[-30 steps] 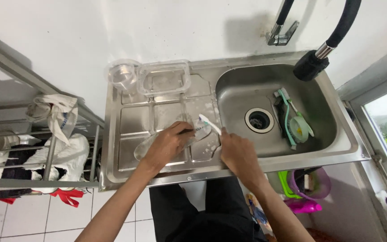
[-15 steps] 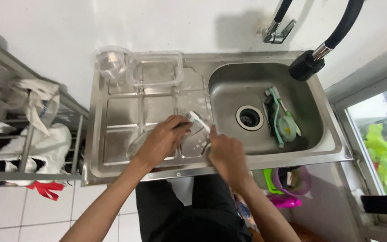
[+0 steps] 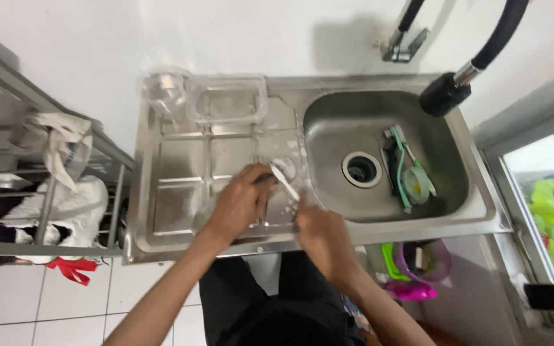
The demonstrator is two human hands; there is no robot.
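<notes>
Left hand (image 3: 242, 204) is clamping a soapy clear dish (image 3: 270, 192) flat on the drainboard (image 3: 181, 160), seemingly to keep it from sliding, while the right hand (image 3: 320, 232) is gripping a white brush (image 3: 285, 181) angled over it, beside the sink (image 3: 379, 122), letting suds drain off.

A white wall (image 3: 238, 32) runs behind the stainless steel sink unit (image 3: 161, 218). White floor tiles (image 3: 65, 307) lie below, left of the fingers. A metal rack (image 3: 46, 211) stands further left, hung with cloths. Far right, a window (image 3: 546, 205) lets in daylight.
</notes>
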